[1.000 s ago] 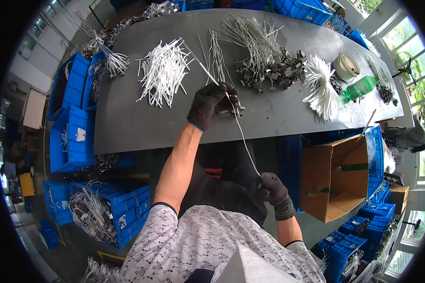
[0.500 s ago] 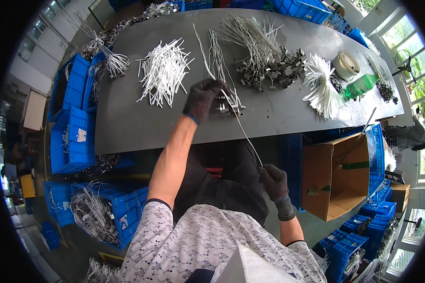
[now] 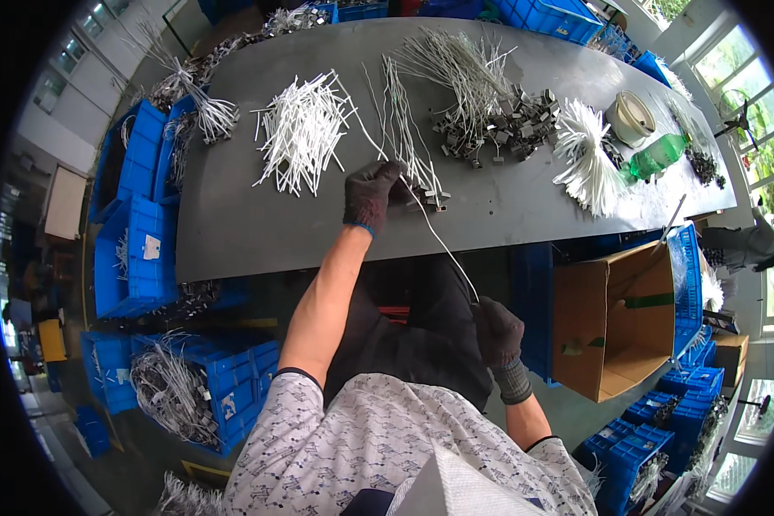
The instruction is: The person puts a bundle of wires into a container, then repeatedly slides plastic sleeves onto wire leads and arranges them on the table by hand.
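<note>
A thin whitish wire [image 3: 439, 241] runs from beyond my left hand, through it, and down to my right hand. My left hand [image 3: 372, 193], in a dark glove, is closed round the wire just above the table's near part. My right hand [image 3: 499, 331], also gloved, pinches the wire's near end below the table edge, over my lap. Beside my left fingers lies a small bunch of wires [image 3: 396, 103] with small metal blocks [image 3: 434, 198] at their near ends. Left of it is a pile of short white sleeves [image 3: 297, 133].
On the grey table [image 3: 258, 228] lie a larger heap of wires with metal blocks [image 3: 499, 125], a white sleeve bundle [image 3: 589, 159], a pale bowl [image 3: 632, 120] and a green bottle [image 3: 658, 156]. A cardboard box [image 3: 580, 331] stands right; blue crates [image 3: 138, 258] line the left.
My left hand has shifted slightly right and towards me, its fingers closing further. The wire's far end has swung left towards the white sleeves. My right hand has barely moved.
</note>
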Demonstrator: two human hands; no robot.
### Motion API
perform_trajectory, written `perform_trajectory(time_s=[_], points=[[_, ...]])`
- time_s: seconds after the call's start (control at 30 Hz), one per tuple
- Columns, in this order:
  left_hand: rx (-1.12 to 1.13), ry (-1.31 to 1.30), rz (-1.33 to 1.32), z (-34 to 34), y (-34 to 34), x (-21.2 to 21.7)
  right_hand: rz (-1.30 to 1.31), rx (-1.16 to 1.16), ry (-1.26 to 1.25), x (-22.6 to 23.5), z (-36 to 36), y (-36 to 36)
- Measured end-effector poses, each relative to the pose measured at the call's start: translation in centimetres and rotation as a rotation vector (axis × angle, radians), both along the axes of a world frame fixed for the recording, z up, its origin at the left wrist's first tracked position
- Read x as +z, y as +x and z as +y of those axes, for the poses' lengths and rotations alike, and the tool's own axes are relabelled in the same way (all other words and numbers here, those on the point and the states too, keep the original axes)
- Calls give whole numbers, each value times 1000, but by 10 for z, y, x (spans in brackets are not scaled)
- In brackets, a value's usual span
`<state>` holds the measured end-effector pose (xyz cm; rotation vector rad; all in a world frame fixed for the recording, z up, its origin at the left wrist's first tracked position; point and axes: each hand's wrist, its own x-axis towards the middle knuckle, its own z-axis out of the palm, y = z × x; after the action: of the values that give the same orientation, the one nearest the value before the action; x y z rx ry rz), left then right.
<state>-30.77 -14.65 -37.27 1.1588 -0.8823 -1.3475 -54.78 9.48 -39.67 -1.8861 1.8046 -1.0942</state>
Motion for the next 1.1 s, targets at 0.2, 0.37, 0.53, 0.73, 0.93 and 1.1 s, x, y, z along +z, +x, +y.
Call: perform_trajectory(time_s=[0.2, 0.37, 0.53, 0.73, 0.93, 1.1], points=[[-145, 57, 361, -2, -5, 9, -433, 70, 357, 8, 3, 0], [-289, 25, 288, -3, -3, 11, -406, -23, 302, 17, -2, 8], [-308, 115, 273, 12, -4, 0, -487, -11, 192, 11, -26, 27], [-181, -38, 97, 5, 12, -7, -505, 85, 290, -15, -18, 17], [-522, 42, 131, 54, -23, -3, -481, 67, 127, 2, -56, 34], [-535, -127, 35, 102, -57, -26, -668, -62, -126, -11, -95, 54]])
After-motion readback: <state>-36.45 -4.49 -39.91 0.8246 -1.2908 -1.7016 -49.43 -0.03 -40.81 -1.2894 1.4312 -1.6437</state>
